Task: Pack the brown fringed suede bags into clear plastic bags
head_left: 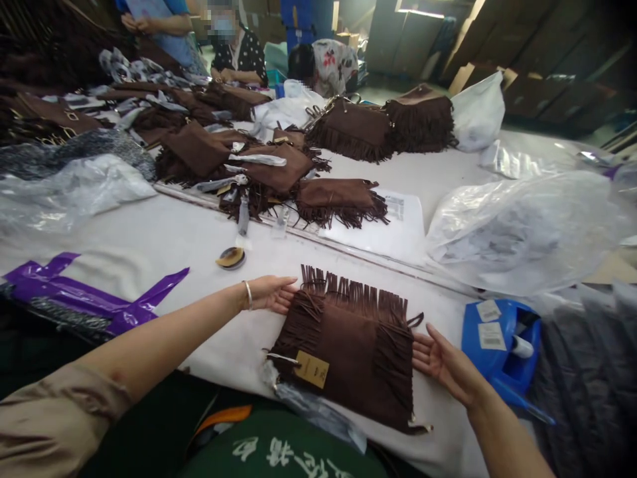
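Along the near left edge of the counter (184, 239), I make out glossy purple strips (70, 292), with a crumpled clear plastic bag (74, 192) lying behind them. Further right, across the far half, brown fringed bags (279, 166) are heaped together, some with pale wrapped pieces on top. In front of the heap I see a small dark oval object (231, 259), tan on its upper face.

Next comes the left hand (273, 293), a bracelet (247, 295) at its wrist. Its fingers are stretched out, gripping nothing, and their tips are at the upper left edge of a brown fringed bag (358, 345) — I cannot tell whether they press on it. That bag lies flat on the near counter between the two hands, fringe fanned along its far edge. On its near left part I see a yellowish tag (312, 370); a grey plastic-wrapped strip (318, 411) hangs along its near side.

To its right is the right hand (448, 365), well apart from the left, fingers extended and loose — their tips at the bag's right edge. Beyond that hand I see a blue container (497, 358) with white labels, and behind it a large clear plastic bag (522, 226).
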`<state>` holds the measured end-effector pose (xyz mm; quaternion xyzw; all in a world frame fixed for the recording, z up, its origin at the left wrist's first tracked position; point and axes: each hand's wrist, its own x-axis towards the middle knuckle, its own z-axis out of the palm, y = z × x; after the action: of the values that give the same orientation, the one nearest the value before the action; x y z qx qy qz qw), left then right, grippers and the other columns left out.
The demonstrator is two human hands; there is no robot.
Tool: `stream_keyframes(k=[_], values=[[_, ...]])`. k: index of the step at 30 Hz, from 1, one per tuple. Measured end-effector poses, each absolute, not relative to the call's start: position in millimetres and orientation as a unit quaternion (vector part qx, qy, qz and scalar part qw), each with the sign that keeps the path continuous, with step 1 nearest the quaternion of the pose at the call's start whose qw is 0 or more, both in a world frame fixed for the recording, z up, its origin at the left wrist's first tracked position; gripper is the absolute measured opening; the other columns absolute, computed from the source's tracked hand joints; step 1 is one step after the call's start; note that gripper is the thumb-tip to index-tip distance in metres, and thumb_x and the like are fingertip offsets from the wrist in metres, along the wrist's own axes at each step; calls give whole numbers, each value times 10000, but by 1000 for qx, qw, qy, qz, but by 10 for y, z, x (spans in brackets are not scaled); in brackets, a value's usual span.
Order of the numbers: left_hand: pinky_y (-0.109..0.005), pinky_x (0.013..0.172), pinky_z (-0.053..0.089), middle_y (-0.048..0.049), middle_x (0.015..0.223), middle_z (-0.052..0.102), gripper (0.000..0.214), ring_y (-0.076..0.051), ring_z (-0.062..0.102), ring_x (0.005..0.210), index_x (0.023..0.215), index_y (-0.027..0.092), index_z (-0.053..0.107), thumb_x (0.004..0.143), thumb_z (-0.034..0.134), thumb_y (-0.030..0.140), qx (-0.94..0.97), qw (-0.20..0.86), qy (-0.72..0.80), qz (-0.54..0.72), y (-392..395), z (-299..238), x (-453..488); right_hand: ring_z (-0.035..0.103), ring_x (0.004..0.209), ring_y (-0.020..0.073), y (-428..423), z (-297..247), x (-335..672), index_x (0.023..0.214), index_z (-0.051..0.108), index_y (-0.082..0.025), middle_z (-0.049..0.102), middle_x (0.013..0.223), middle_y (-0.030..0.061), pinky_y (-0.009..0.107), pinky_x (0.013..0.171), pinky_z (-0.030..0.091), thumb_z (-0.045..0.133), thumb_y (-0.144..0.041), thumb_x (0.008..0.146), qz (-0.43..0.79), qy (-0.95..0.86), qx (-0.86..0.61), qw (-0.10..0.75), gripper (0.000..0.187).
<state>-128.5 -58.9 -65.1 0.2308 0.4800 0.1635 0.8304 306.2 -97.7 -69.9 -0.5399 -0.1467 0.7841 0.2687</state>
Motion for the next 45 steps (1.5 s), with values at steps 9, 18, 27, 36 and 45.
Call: stream_keyframes(k=[9,18,27,36,45], values=[[-399,863,509,-76,803,714,466,-232,674,829,901,115,658,802,581,564,201,913,352,48,103,-981,-652,632,1012,221,-227,-661,2475,1064,626,-99,690,1024,114,373,930,474,464,-426,898,882,-130,-424,160,401],[-376,908,493,-68,973,708,589,-236,657,912,1039,131,654,768,561,645,360,881,299,66,88,-784,-383,588,1089,241,-193,-555,2194,1126,615,-118,664,1105,104,394,1027,393,613,-354,822,858,-264,-402,182,386],[-426,1155,178,-83,1440,384,704,-269,329,1340,1396,221,371,786,671,406,854,464,199,126,-738,-352,-541,269,1363,269,-1167,-375,2132,1266,530,-290,419,1411,7,500,1147,99,601,-338,819,571,-722,-356,159,456],[-430,1157,190,-122,1418,411,589,-250,266,1372,1345,167,433,838,609,411,897,356,217,145,-1419,-464,-631,319,1339,267,-1603,-214,2117,1234,570,-242,473,1374,45,469,1134,204,287,-431,948,501,-705,-391,315,444],[-230,842,472,-50,869,713,186,-136,649,849,927,176,659,916,506,282,847,260,355,299,-1543,-278,-952,287,1354,275,-1264,-890,1567,1413,298,-320,338,1454,-16,526,1050,376,453,-383,908,149,-947,-263,112,532]])
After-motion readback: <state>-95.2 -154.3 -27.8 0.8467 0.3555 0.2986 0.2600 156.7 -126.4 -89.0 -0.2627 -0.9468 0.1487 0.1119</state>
